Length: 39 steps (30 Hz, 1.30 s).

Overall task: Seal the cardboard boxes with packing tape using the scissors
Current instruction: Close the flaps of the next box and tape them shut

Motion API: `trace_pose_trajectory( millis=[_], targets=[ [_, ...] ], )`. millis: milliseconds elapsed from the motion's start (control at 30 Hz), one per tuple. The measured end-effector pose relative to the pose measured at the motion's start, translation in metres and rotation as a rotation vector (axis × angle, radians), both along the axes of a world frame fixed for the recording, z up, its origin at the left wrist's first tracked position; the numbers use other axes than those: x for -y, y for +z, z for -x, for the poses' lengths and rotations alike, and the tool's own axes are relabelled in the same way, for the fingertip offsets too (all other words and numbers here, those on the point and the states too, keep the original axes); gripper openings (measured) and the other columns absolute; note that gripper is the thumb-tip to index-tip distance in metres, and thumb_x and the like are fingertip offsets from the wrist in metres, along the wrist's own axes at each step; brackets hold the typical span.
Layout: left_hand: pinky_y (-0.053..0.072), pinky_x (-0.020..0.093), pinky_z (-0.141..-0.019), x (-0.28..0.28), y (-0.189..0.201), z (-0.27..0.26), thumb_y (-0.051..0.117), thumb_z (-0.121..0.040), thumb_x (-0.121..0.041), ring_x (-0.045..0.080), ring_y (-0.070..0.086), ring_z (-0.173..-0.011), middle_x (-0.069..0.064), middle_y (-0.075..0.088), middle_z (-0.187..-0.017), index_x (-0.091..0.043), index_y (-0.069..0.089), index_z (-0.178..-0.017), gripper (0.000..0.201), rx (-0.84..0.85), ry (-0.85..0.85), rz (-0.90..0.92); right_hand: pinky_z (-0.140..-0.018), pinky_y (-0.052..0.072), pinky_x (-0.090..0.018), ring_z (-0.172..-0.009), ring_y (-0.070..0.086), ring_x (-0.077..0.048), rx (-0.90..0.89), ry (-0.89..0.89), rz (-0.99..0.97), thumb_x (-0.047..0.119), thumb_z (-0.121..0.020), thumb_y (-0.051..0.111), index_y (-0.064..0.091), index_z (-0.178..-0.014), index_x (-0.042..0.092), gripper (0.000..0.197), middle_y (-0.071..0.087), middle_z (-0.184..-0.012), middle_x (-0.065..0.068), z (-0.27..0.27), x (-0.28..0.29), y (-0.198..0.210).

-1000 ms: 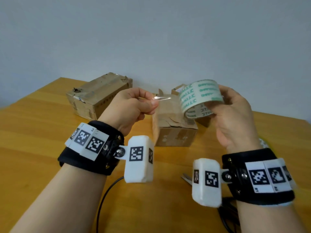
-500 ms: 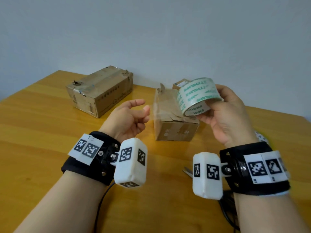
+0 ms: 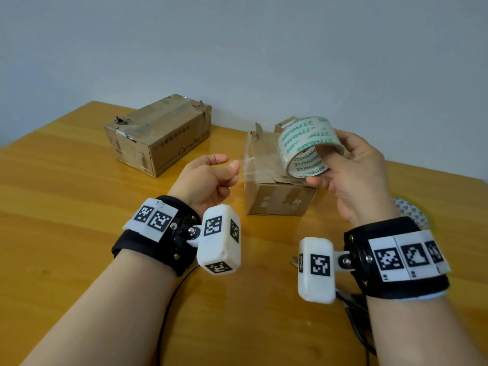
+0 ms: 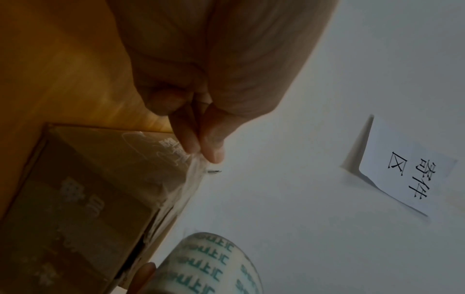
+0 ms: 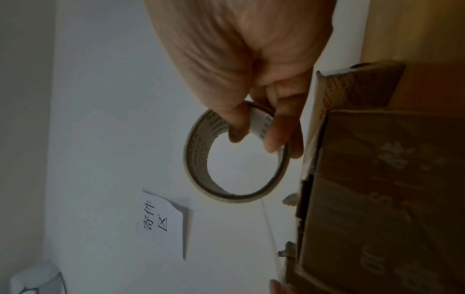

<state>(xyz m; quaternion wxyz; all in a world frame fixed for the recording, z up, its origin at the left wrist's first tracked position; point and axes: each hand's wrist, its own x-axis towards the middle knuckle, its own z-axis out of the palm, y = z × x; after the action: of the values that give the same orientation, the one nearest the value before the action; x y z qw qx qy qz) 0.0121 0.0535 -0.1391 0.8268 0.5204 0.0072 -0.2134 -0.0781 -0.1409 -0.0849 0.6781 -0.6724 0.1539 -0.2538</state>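
Nearest us, just below our right wrist, the grey metal tips of the scissors (image 3: 294,261) lie on the yellow wooden table (image 3: 66,202), mostly hidden by the wrist camera; above them our right hand (image 3: 353,175) grips the clear roll of packing tape with green lettering (image 3: 306,146), thumb through its core and fingers curled on the outer rim; our left hand (image 3: 208,178) pinches the free end of the clear tape strip (image 3: 260,165) between thumb and forefinger, the strip stretched between both hands; just beyond the hands sits the small worn brown cardboard box (image 3: 277,191), its top flaps creased and torn; a second small box corner (image 3: 286,123) shows behind the roll; farther, beyond our left hand, the longer battered cardboard box (image 3: 158,133) rests near the pale wall (image 3: 237,48), where a white paper note with black characters (image 4: 410,177) hangs.
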Motion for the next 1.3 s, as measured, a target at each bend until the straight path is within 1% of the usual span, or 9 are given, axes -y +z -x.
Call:
trace_pose_trajectory(
  millis=[167,300,433,567,667,933,1033,1200,1300],
  targets=[
    [0.041,0.020,-0.047,0.0003,-0.0021,-0.0021,0.070,-0.086,-0.001,0.011,0.060,-0.059,0.004,0.065,-0.077,-0.014,0.053,-0.106,0.029,-0.030,-0.024,-0.003,-0.049,0.059,-0.027,-0.081,0.077,-0.021,0.008,-0.001,-0.005,0.009,-0.098,0.063,0.063,-0.116,0.023,0.023,0.074,-0.101,-0.001,-0.0006,0.0006,-0.0016],
    [0.041,0.019,-0.046,0.0006,-0.0035,-0.0030,0.069,-0.087,-0.001,0.010,0.061,-0.058,0.004,0.065,-0.079,-0.013,0.053,-0.109,0.030,-0.064,-0.040,-0.017,-0.049,0.059,-0.026,-0.081,0.077,-0.019,-0.001,0.003,-0.003,0.011,-0.097,0.064,0.064,-0.113,0.024,0.021,0.074,-0.104,-0.002,-0.0012,0.0011,-0.0031],
    [0.041,0.018,-0.043,0.0033,-0.0060,-0.0040,0.068,-0.087,-0.001,0.009,0.061,-0.057,0.004,0.067,-0.077,-0.012,0.052,-0.112,0.032,-0.095,-0.046,-0.029,-0.049,0.059,-0.026,-0.081,0.077,-0.020,-0.011,0.008,-0.001,0.010,-0.097,0.064,0.065,-0.104,0.029,0.020,0.074,-0.105,-0.003,-0.0016,0.0021,-0.0049],
    [0.040,0.018,-0.044,0.0049,-0.0081,-0.0027,0.067,-0.088,0.000,0.009,0.060,-0.056,0.003,0.069,-0.074,-0.012,0.052,-0.109,0.028,-0.120,-0.048,-0.044,-0.052,0.060,-0.027,-0.084,0.077,-0.022,-0.018,0.013,-0.009,0.013,-0.097,0.065,0.065,-0.105,0.029,0.018,0.074,-0.109,-0.005,-0.0019,0.0031,-0.0059],
    [0.040,0.018,-0.045,0.0067,-0.0095,-0.0012,0.067,-0.089,-0.001,0.009,0.058,-0.057,0.005,0.066,-0.079,-0.012,0.053,-0.111,0.028,-0.118,-0.045,-0.058,-0.054,0.062,-0.028,-0.085,0.077,-0.021,-0.027,0.025,-0.011,0.014,-0.097,0.064,0.064,-0.103,0.030,0.018,0.074,-0.110,-0.004,-0.0021,0.0027,-0.0061],
    [0.038,0.023,-0.053,0.0081,-0.0095,-0.0011,0.067,-0.089,-0.002,0.009,0.059,-0.058,0.003,0.066,-0.080,-0.013,0.055,-0.110,0.027,-0.091,-0.020,-0.084,-0.059,0.064,-0.034,-0.084,0.077,-0.022,-0.055,0.043,-0.037,0.016,-0.099,0.062,0.063,-0.106,0.031,0.017,0.072,-0.115,-0.005,-0.0025,0.0042,-0.0080],
    [0.038,0.023,-0.053,0.0075,-0.0095,-0.0013,0.068,-0.089,-0.003,0.009,0.059,-0.059,0.002,0.067,-0.082,-0.014,0.056,-0.109,0.026,-0.073,-0.014,-0.102,-0.059,0.063,-0.034,-0.085,0.077,-0.022,-0.066,0.046,-0.046,0.018,-0.099,0.062,0.063,-0.110,0.030,0.016,0.073,-0.114,-0.003,-0.0026,0.0044,-0.0084],
    [0.039,0.022,-0.051,0.0062,-0.0067,-0.0027,0.068,-0.089,-0.004,0.009,0.060,-0.061,0.002,0.065,-0.082,-0.016,0.057,-0.106,0.023,-0.031,-0.004,-0.119,-0.060,0.064,-0.035,-0.082,0.078,-0.021,-0.076,0.053,-0.058,0.019,-0.100,0.061,0.062,-0.108,0.030,0.014,0.074,-0.109,-0.002,-0.0021,0.0054,-0.0081],
    [0.039,0.021,-0.050,0.0058,-0.0067,-0.0031,0.068,-0.089,-0.004,0.009,0.060,-0.062,0.002,0.065,-0.083,-0.016,0.057,-0.107,0.024,-0.031,-0.006,-0.127,-0.058,0.063,-0.034,-0.084,0.077,-0.022,-0.080,0.058,-0.057,0.020,-0.100,0.061,0.063,-0.116,0.026,0.017,0.074,-0.110,-0.002,-0.0019,0.0057,-0.0085]
  ],
)
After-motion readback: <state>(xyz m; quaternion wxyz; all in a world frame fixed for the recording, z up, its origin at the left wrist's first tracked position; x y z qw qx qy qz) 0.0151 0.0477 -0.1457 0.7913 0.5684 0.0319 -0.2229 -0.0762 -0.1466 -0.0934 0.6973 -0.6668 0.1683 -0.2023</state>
